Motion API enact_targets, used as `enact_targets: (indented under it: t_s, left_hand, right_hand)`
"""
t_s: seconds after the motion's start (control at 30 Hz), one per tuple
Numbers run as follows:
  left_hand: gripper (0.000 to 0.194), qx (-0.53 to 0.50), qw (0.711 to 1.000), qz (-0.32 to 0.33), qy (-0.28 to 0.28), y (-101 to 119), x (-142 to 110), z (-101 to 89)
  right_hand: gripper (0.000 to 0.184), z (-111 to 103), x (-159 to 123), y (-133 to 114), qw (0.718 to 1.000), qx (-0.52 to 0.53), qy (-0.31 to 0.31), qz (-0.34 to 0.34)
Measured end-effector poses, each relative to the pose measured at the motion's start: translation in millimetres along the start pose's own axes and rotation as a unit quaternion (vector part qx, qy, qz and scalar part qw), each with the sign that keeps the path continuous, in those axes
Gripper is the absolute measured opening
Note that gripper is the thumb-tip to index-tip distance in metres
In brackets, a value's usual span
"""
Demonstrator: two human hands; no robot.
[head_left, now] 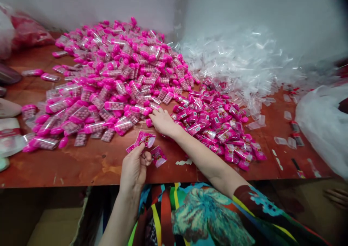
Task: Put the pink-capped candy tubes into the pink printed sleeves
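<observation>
My left hand (136, 164) pinches a flat pink printed wrapper (146, 140) between thumb and fingers, just above the table's front part. Another pink wrapper (159, 156) lies on the table beside its fingertips. Farther forward, my right hand (163, 122) reaches to the near edge of a large heap of clear containers with pink caps (119, 75), filled with small pink balls. Its fingers are bent down among them; whatever they grip is hidden. To the right of that wrist is a pile of glossy pink packets (214, 119).
Clear empty plastic sleeves (236, 61) are heaped against the wall at the back right. A white plastic bag (323, 119) bulges at the right edge. Bags and bottles (11, 137) stand at the left. A cardboard box (54, 220) sits below the reddish table's edge (89, 173).
</observation>
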State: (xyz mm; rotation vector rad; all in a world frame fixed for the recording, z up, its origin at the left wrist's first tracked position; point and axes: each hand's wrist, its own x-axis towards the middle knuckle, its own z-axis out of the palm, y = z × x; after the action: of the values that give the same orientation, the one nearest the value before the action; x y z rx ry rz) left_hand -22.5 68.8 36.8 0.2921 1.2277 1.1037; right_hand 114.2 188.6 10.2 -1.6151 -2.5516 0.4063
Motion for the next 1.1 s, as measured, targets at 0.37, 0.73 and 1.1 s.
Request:
enact_targets:
  t_s: [0.37,0.73,1.1]
  left_hand:
    - [0.035,-0.037,0.999,0.019,0.014,-13.3,-7.1,0.0]
    - [0.029,-0.007,0.997,-0.042,-0.065,-33.8,-4.5,16.3]
    - [0.03,-0.01,0.996,-0.058,-0.06,-38.2,-0.5,25.0]
  right_hand:
    - [0.024,-14.1,-73.2,-8.2,0.825,0.547,0.108,0.09]
    - [0.037,22.7,-120.9,-11.3,0.67,0.712,0.136,0.16]
    - [0.038,22.2,-147.1,-12.5,0.658,0.726,0.108,0.169]
